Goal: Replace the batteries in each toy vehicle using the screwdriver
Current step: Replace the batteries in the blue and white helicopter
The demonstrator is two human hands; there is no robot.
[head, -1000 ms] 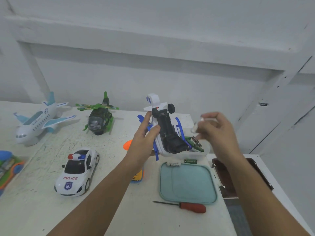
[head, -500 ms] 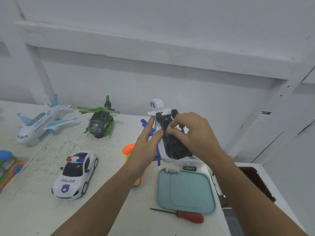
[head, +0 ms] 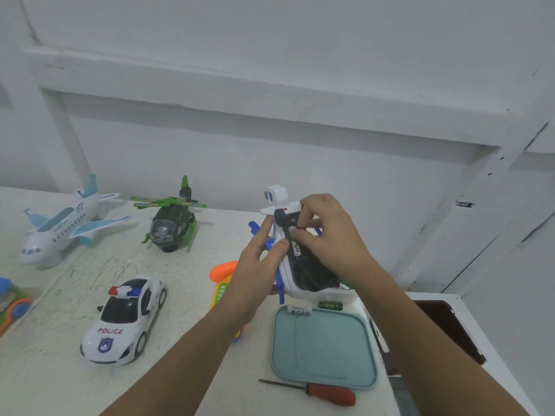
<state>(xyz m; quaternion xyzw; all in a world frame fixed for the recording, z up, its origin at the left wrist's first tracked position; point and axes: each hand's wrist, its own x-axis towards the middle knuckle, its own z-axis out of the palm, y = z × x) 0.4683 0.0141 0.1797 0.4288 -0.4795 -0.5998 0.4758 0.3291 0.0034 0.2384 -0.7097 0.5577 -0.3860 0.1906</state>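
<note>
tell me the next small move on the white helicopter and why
Probably press the battery fully into the upturned white helicopter: the right hand pinches it against the black underside, the left hand steadies the toy, and the screwdriver lies untouched.

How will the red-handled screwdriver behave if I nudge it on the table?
The screwdriver looks rigid and probably light. Its rounded handle lies flat on the table, so it may roll, likely pivoting round the thin shaft.

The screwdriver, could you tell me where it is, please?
Head view, lower right: the screwdriver lies on the table just before the teal lid's near edge.
</note>
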